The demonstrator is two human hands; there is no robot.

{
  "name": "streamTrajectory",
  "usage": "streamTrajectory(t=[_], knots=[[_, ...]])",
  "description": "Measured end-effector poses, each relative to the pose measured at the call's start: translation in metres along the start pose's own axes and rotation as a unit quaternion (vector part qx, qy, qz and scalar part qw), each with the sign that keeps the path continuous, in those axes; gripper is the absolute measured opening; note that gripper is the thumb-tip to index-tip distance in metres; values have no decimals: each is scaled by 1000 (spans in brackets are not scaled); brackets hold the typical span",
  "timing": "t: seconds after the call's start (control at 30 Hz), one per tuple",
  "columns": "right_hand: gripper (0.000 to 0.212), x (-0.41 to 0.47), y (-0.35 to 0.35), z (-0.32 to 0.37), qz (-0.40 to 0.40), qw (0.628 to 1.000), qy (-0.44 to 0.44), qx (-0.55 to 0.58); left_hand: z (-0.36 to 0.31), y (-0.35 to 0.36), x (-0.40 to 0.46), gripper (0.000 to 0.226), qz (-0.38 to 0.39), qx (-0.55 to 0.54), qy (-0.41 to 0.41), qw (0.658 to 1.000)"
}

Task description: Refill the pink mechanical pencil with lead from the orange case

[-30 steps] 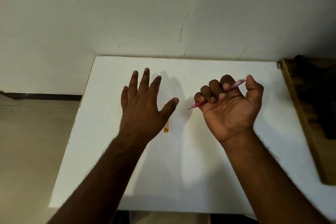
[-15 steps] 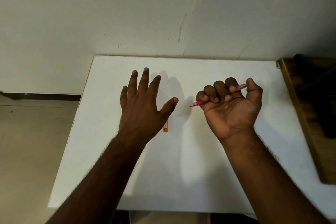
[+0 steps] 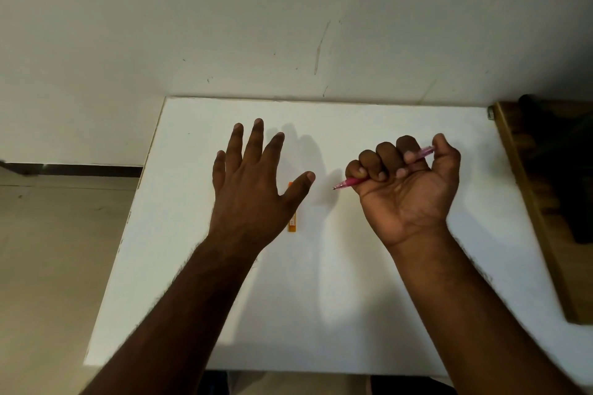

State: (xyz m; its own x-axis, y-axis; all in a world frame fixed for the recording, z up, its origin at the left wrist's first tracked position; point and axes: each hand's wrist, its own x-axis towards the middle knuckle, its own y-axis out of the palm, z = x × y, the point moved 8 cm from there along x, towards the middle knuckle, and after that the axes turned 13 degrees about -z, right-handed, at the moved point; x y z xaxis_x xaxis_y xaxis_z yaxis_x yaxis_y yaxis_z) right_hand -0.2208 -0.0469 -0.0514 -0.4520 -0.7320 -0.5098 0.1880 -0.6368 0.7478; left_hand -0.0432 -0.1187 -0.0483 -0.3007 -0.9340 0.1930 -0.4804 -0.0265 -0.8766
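1. Pink mechanical pencil [image 3: 353, 182] is off the white table [image 3: 369, 282] and up in the right hand [image 3: 407, 189], while the table fills the middle of the view, pushed against a pale wall [image 3: 288, 16], with a wooden piece [image 3: 526, 202] along its right edge.
2. Left forearm reaches in from the lower left, and the left hand [image 3: 253, 189] hovers palm down with fingers straight and spread wide, thumb angled out to the right, holding nothing.
3. Right forearm comes in from the lower right; that hand is turned palm toward the camera, fingers curled tight round the pencil, thumb up by its rear end.
4. The pencil lies slanted across the fist, tip poking out to the left and pointing down-left (the rear end peeks out near the thumb).
5. Orange case [image 3: 292, 224] lies flat on the table, partly hidden beneath the left thumb.
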Motion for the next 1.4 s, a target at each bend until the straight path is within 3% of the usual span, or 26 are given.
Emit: streamTrajectory(t=[0.73,1.4], knots=[[57,-1,0,0,-2,1000,4,-6,0,1,1,81,1,-1,-1,1000],[50,-2,1,-3,7,1000,6,-5,0,1,0,84,2,1,-2,1000]])
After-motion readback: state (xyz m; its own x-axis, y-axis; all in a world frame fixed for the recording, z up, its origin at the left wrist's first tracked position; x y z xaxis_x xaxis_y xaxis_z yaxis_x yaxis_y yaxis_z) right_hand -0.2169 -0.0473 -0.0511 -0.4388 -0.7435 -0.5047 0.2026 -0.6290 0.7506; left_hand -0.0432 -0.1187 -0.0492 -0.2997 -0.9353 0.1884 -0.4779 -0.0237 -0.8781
